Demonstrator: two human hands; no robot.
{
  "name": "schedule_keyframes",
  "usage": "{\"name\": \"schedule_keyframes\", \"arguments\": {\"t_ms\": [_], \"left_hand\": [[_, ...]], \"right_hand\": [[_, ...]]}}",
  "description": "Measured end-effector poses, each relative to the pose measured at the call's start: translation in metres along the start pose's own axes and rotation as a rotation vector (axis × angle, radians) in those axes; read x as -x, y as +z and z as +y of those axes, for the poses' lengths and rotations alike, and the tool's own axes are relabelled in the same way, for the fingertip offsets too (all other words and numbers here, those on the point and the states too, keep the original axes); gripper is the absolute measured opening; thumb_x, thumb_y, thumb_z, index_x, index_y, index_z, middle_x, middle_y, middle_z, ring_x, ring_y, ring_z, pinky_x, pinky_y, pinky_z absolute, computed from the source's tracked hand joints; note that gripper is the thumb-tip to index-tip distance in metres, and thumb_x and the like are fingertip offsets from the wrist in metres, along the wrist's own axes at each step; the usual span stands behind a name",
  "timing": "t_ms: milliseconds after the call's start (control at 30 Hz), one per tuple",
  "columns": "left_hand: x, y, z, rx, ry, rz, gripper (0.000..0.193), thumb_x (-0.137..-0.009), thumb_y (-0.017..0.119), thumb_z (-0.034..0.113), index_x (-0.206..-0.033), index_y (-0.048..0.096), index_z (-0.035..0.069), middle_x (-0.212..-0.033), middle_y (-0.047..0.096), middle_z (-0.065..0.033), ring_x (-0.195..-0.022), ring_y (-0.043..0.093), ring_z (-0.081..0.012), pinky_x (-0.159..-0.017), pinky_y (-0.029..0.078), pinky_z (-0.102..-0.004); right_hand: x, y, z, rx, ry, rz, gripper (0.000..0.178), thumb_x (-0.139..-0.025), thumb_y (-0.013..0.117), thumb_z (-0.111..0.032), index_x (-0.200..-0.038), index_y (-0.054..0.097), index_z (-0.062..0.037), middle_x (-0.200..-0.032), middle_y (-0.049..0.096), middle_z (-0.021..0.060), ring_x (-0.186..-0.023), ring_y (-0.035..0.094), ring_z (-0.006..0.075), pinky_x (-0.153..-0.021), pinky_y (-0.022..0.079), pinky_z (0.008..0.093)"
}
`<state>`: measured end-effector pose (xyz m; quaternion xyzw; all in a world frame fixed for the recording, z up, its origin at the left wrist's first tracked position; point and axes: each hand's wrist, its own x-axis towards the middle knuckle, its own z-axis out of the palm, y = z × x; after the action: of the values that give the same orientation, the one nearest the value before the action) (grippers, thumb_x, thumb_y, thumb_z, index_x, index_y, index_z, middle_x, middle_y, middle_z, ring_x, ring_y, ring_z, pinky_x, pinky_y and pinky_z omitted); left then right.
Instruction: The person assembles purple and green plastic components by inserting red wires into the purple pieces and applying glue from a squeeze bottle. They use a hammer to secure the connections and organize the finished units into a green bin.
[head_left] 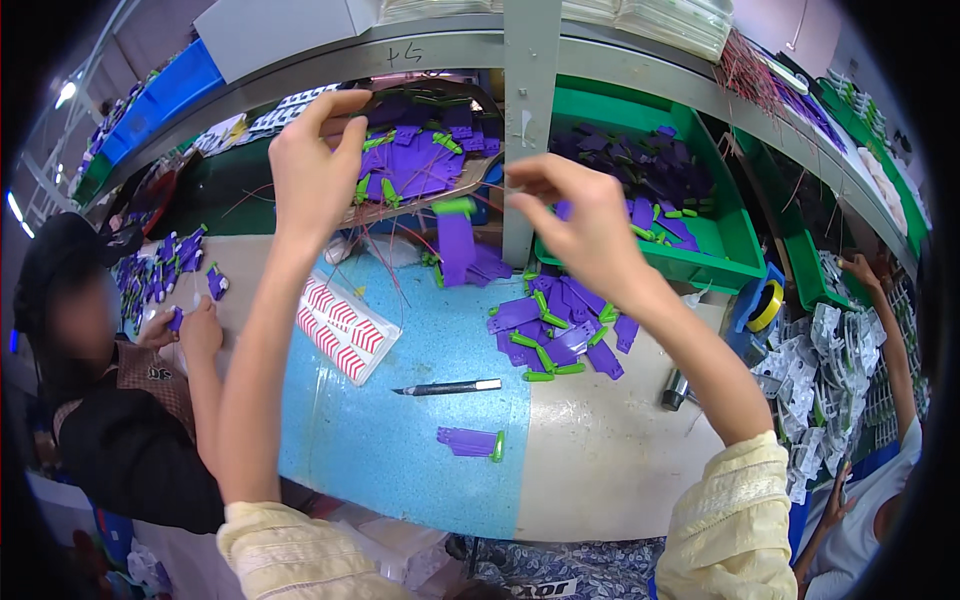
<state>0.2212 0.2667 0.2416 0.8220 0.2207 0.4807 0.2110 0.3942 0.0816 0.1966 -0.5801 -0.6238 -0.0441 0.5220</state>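
Near a purple piece [457,245], left hand [318,165] and right hand [588,215] are being held apart. Their grip can't be told.

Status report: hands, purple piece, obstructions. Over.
Left hand and right hand raised, grips unclear. Green-topped purple piece between them. Knife on blue mat, clear of both hands.

A craft knife [447,387] lies on the blue mat [400,470], near a white sheet with red chevrons [345,330], while a roll of yellow tape [760,318] sits farther right, beside a heap of pale grey plastic parts [820,385]. A steel shelf post [530,120] rises behind, with a white box [275,35] and a blue bin [165,107] to its upper left. A co-worker in a black cap [65,245] (face blurred) is at the left.
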Motion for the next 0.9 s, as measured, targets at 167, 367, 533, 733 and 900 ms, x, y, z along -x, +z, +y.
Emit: {"name": "schedule_keyframes", "arguments": {"t_ms": [167, 367, 533, 733, 900], "left_hand": [[0.136, 0.019, 0.007, 0.256, -0.111, 0.423, 0.013, -0.094, 0.059, 0.004, -0.107, 0.062, 0.0, -0.1, 0.066, -0.0039, -0.09, 0.062, -0.0132, -0.08, 0.051, -0.0285], [0.25, 0.058, -0.012, 0.03, -0.315, -0.195, 0.023, -0.084, 0.058, -0.005, -0.107, 0.061, -0.003, -0.103, 0.063, -0.019, -0.096, 0.062, -0.0338, -0.087, 0.049, -0.0407], [0.237, 0.078, -0.009, -0.063, -0.255, -0.298, 0.031, -0.081, 0.055, -0.011, -0.111, 0.062, -0.004, -0.103, 0.064, -0.022, -0.095, 0.066, -0.0351, -0.081, 0.053, -0.0395], [0.252, 0.062, 0.022, 0.118, -0.432, -0.232, 0.027, -0.085, 0.054, -0.009, -0.111, 0.062, -0.004, -0.105, 0.066, -0.0193, -0.093, 0.068, -0.0298, -0.079, 0.055, -0.0371], [0.282, 0.046, 0.049, 0.27, -0.663, -0.167, 0.022, -0.094, 0.055, 0.004, -0.114, 0.06, -0.004, -0.104, 0.067, -0.0164, -0.091, 0.068, -0.0246, -0.077, 0.055, -0.035]], "right_hand": [[0.022, 0.052, -0.013, 0.34, 0.255, -0.215, 0.042, -0.086, 0.072, -0.024, -0.101, 0.05, 0.0084, -0.084, 0.066, 0.028, -0.078, 0.066, 0.0476, -0.065, 0.053, 0.0528], [0.131, 0.062, 0.017, 0.152, 0.392, -0.281, 0.029, -0.08, 0.069, -0.008, -0.103, 0.055, 0.0031, -0.094, 0.064, 0.0223, -0.088, 0.063, 0.0434, -0.078, 0.051, 0.0503], [0.137, 0.071, 0.032, 0.318, 0.099, -0.454, 0.047, -0.068, 0.07, -0.001, -0.113, 0.061, 0.0028, -0.103, 0.063, 0.0192, -0.106, 0.053, 0.0363, -0.094, 0.044, 0.0461], [0.145, 0.087, 0.036, 0.287, 0.039, -0.591, 0.033, -0.065, 0.074, -0.008, -0.095, 0.068, 0.0015, -0.097, 0.063, 0.0156, -0.101, 0.054, 0.0335, -0.088, 0.047, 0.0418], [0.158, 0.083, 0.021, 0.336, 0.077, -0.434, 0.021, -0.068, 0.073, -0.007, -0.088, 0.067, -0.0007, -0.094, 0.062, 0.0119, -0.097, 0.055, 0.0311, -0.084, 0.046, 0.0395]]}}
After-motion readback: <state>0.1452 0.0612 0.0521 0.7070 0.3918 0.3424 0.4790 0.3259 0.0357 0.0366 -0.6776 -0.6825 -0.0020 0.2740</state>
